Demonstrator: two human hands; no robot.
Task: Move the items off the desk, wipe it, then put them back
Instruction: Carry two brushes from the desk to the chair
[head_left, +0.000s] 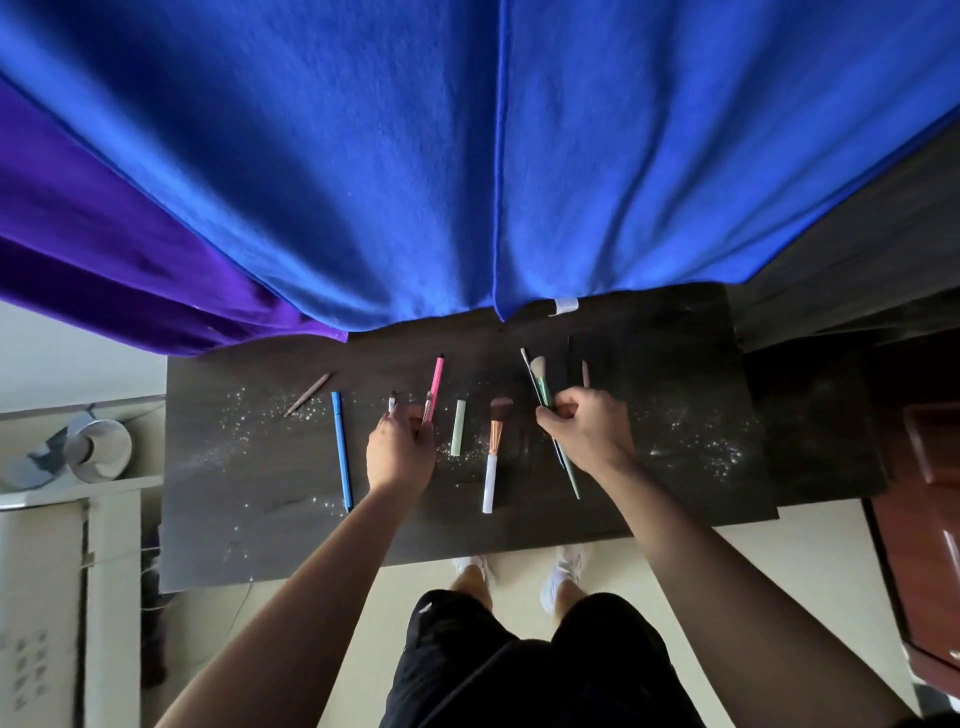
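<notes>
Forearms reach over the counter: left hand grips a pink pen, right hand clutches a green brush. Between them lie a green stick and a white-handled brush, both pointing away from the person, the stick nearer the left.

On the desk, a pencil lies far left, with a pen just right of it. Right of the pen is the left hand. A tube and a brush lie side by side between it and the right hand. Cloth hangs at the desk's far edge.
</notes>
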